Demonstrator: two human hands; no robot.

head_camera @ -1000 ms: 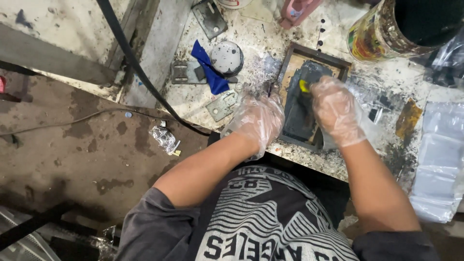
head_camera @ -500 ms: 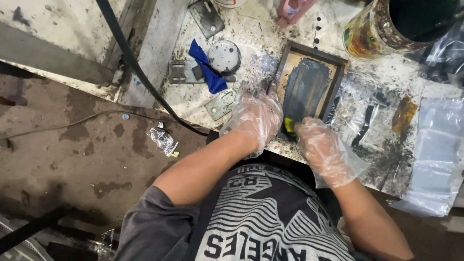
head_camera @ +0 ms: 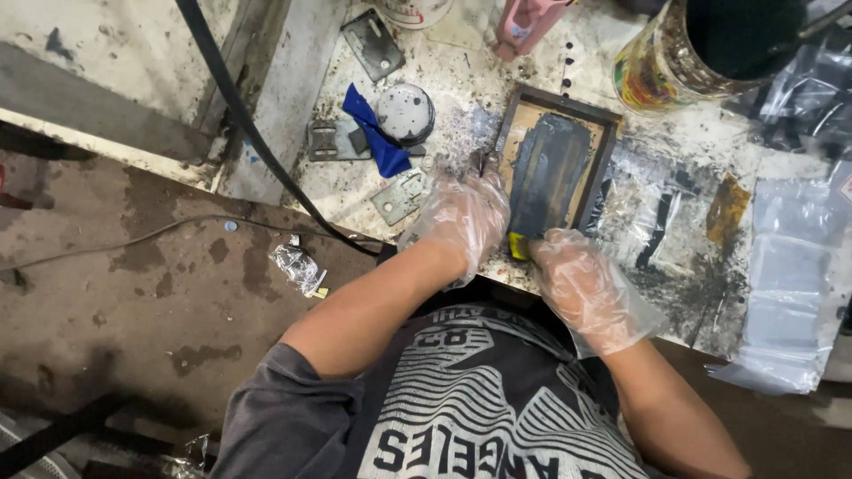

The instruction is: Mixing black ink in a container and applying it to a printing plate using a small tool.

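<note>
Blue rag [head_camera: 376, 136] left of centre; round tin [head_camera: 406, 113] touching its right; metal plates [head_camera: 335, 140] just left; paint can [head_camera: 683, 55] far right; plastic bags [head_camera: 788, 266] lower right.

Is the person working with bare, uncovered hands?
No, both the left hand and the right hand are covered by thin clear plastic gloves at the wooden frame.

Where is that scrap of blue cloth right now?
In the head view, the blue cloth lies on the stained workbench, left of the wooden frame and against a round grey lid.
</note>
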